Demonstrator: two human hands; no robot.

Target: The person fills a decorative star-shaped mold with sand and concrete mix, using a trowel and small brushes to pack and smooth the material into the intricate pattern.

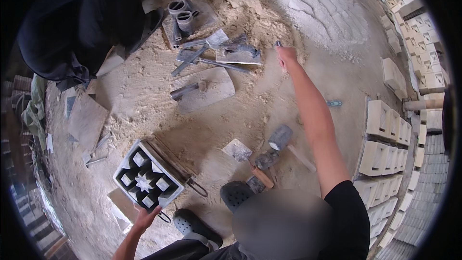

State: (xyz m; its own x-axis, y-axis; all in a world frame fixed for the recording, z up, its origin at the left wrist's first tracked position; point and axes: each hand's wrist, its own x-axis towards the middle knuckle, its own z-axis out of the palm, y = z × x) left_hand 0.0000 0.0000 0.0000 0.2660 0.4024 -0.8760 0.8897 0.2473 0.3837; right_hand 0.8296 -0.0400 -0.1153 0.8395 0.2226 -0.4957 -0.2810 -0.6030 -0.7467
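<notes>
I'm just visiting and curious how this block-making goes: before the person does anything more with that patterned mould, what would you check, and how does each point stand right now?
1. Left hand on the mould: ok, it touches the near edge.
2. Mould sits flat on the sandy ground: ok, as far as the view shows.
3. Right hand free: cannot tell, it is stretched far out over the sand with something small and dark at its fingertips.
4. Trowel and mallet within reach: ok, they lie near the feet.
5. Finished blocks out of the way: ok, stacked at the right.

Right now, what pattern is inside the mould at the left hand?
A pale star among square blocks in the dark metal mould, head view.
</notes>
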